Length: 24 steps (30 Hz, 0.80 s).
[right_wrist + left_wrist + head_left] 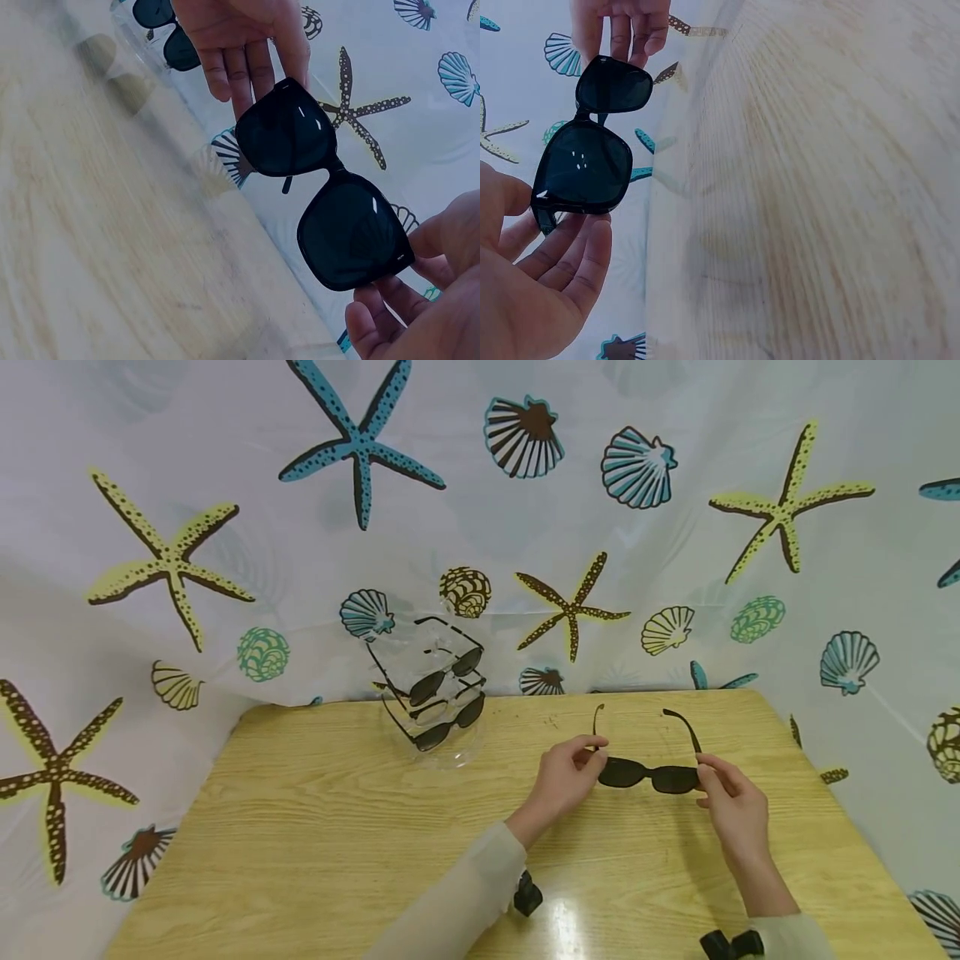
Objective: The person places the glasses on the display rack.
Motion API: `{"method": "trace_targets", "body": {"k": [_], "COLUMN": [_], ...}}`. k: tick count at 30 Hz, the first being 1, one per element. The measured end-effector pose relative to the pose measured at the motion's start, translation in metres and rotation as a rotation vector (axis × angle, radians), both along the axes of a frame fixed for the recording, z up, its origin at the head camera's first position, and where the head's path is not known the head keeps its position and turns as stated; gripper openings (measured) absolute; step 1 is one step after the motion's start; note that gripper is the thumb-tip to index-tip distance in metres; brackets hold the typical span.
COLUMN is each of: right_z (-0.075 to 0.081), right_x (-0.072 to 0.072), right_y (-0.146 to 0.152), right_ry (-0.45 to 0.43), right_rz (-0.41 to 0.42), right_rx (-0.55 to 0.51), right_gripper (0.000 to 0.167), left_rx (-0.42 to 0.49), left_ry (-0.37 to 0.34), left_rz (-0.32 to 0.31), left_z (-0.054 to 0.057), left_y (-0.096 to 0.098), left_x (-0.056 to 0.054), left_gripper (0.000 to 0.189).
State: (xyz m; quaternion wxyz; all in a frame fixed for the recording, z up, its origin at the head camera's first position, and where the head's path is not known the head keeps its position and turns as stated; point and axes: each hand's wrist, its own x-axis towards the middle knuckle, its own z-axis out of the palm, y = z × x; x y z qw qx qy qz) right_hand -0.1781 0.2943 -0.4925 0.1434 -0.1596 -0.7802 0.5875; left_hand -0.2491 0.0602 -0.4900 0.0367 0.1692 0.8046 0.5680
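Observation:
Both hands hold one pair of black sunglasses (626, 772) over the right half of the table, dark lenses toward the person and temples spread out behind. In the head view my left hand (564, 777) pinches the left end of the frame by its hinge. My right hand (735, 806) pinches the opposite end the same way. The left wrist view shows the sunglasses (585, 161) with the left fingers (574, 259) under the near corner. Seen from the right wrist, thumb and fingers (390, 300) grip the other corner of the sunglasses (352, 232).
A clear display stand (457, 756) at the table's back left carries several pairs of glasses (450, 727), some with dark lenses. The wooden table (300, 827) ends at a white curtain (450, 527) printed with starfish and shells.

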Motion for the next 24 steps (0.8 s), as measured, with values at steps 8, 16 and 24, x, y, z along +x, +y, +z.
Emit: {"method": "trace_targets", "body": {"k": [8,16,24], "right_z": [0.007,0.016,0.026], "right_x": [-0.009,-0.016,-0.024], "right_y": [-0.008,-0.019,-0.035], "right_ry": [0.001,0.006,0.044], "right_rz": [0.021,0.064,0.099], "right_rx": [-0.048,-0.025,-0.022], "right_gripper": [0.041,0.041,0.038], "left_rx": [-0.007,-0.039,-0.036], "left_ry": [0.067,0.121,0.131], "left_rz": [0.013,0.037,0.074], "left_z": [0.005,0.011,0.018], "left_y": [-0.014,-0.030,-0.048], "left_x": [0.004,0.006,0.005], "left_gripper": [0.030,0.031,0.031]}}
